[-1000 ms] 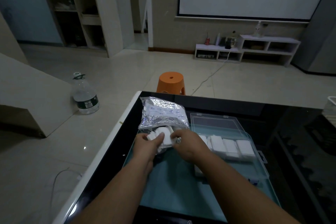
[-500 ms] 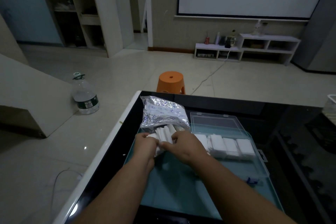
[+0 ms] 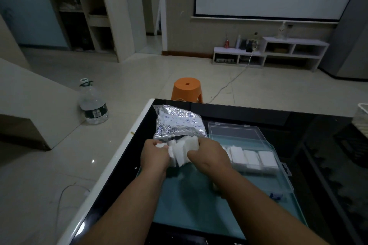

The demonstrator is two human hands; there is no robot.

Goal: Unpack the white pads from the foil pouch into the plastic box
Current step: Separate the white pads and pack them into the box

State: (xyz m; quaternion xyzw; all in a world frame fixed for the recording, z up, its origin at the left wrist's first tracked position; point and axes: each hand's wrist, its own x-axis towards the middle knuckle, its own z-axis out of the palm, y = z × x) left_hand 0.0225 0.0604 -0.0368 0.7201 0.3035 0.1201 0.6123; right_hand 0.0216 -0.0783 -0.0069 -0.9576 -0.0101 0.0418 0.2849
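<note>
Centre frame, both hands closed on white pads (image 3: 182,148): my left hand (image 3: 154,155) pinches small end of wad, my right hand (image 3: 209,155) grips bigger bunch. Wad now further out of foil pouch (image 3: 177,123) than half second ago, fanning. Just beyond, pouch lies slack on table (image 3: 249,113). Right of centre, plastic box (image 3: 237,134) open, rows partly filled. Next, I judge: carry across.

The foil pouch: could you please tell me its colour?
The foil pouch is silver with blue print; head view.
</note>
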